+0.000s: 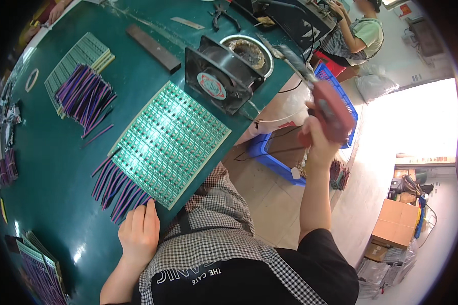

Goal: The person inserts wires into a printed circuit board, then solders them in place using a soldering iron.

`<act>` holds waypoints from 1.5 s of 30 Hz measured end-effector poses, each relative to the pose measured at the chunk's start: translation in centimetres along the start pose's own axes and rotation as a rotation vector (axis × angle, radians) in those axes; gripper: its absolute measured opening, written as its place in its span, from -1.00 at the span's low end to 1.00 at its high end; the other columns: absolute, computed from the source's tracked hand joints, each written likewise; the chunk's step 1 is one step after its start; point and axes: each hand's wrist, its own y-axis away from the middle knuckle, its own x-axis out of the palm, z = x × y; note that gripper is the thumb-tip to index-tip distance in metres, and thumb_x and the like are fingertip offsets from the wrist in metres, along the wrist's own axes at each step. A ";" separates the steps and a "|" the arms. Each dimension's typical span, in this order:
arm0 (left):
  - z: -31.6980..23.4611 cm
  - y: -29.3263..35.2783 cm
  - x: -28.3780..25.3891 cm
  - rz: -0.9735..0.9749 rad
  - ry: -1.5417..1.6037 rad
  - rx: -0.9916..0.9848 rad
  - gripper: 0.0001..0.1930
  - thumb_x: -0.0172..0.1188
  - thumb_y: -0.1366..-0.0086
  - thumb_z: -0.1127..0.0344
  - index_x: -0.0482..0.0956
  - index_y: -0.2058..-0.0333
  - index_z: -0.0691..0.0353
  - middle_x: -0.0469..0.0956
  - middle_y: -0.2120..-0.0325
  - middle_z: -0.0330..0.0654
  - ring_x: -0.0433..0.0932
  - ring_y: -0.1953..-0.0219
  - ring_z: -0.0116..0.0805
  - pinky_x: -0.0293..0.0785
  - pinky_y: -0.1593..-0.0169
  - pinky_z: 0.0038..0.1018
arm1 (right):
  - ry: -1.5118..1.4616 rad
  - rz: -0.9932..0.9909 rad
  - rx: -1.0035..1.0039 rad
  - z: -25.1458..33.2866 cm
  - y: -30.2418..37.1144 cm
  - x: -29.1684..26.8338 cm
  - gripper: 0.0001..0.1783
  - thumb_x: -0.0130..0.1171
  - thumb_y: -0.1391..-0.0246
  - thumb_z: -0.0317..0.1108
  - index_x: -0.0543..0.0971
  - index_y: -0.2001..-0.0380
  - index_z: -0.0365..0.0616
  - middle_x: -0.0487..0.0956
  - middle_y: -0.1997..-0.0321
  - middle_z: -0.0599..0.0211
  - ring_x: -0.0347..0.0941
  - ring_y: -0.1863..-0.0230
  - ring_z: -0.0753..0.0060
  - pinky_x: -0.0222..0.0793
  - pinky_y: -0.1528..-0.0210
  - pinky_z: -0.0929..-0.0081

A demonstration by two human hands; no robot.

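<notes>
A green panel of small circuit boards (170, 145) lies on the table in front of me. Several purple-and-black wires (118, 189) stick out from its left edge. My left hand (139, 231) is closed at the panel's near corner, its fingertips pinched on the end of a wire there. Raised to the right, off the table's edge, my right hand (318, 145) grips a red pistol-shaped soldering gun (335, 112). The gun's front end points up and left, toward a round metal dish (268, 58) with brown residue. Motion blurs the gun somewhat.
A black fan (216, 76) stands between panel and dish. Beyond the panel are a dark bar (152, 48), pliers (225, 19) and a wire bundle (84, 94) on stacked boards (79, 56). Blue crates (275, 160) stand below right. A co-worker (359, 38) sits at far right.
</notes>
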 end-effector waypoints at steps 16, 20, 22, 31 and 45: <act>6.6 -3.5 -4.5 -0.188 -0.071 -0.218 -0.78 0.19 -0.06 0.62 0.58 0.26 0.36 0.50 0.37 -0.09 0.48 0.37 -0.13 0.45 0.32 -0.32 | 0.912 0.279 -0.484 -6.6 -19.9 3.8 -0.41 0.31 0.09 -0.26 0.47 -0.10 0.33 0.61 0.11 0.29 0.54 0.12 0.17 0.43 0.12 0.37; 8.0 -3.9 -5.1 -0.190 -0.062 -0.273 -0.80 0.18 -0.09 0.61 0.58 0.26 0.35 0.51 0.36 -0.10 0.49 0.34 -0.16 0.45 0.29 -0.34 | 0.987 0.388 -0.473 -6.4 -19.4 3.7 -0.51 0.31 0.07 -0.23 0.53 -0.01 0.18 0.64 0.22 0.30 0.58 0.24 0.25 0.43 0.18 0.39; 8.9 -4.5 -5.0 -0.125 -0.017 -0.343 -0.83 0.17 -0.11 0.58 0.58 0.27 0.34 0.52 0.34 -0.10 0.50 0.29 -0.14 0.44 0.23 -0.35 | 0.555 0.304 -0.118 -4.4 -19.6 3.5 -0.60 0.33 0.05 -0.18 0.59 0.13 -0.11 0.63 0.35 0.36 0.53 0.42 0.48 0.41 0.33 0.52; 13.1 -8.8 -0.3 0.072 0.327 -0.280 -0.82 0.18 -0.08 0.43 0.56 0.31 0.33 0.53 0.31 -0.06 0.47 0.16 -0.06 0.39 0.05 -0.26 | 0.308 0.389 -0.424 1.2 -13.1 2.6 -0.56 0.24 -0.06 -0.37 0.49 -0.01 -0.30 0.61 0.12 0.24 0.50 0.13 0.50 0.42 0.16 0.55; 14.4 -10.0 3.8 -0.004 0.149 -0.175 -0.89 0.08 -0.19 0.41 0.47 0.33 0.31 0.49 0.40 -0.05 0.49 0.31 0.00 0.44 0.18 -0.28 | -0.119 -0.093 0.186 4.6 3.4 -5.3 -0.46 -0.11 -0.29 -0.09 0.30 -0.09 -0.38 0.44 -0.03 0.07 0.24 0.45 0.62 0.19 0.48 0.74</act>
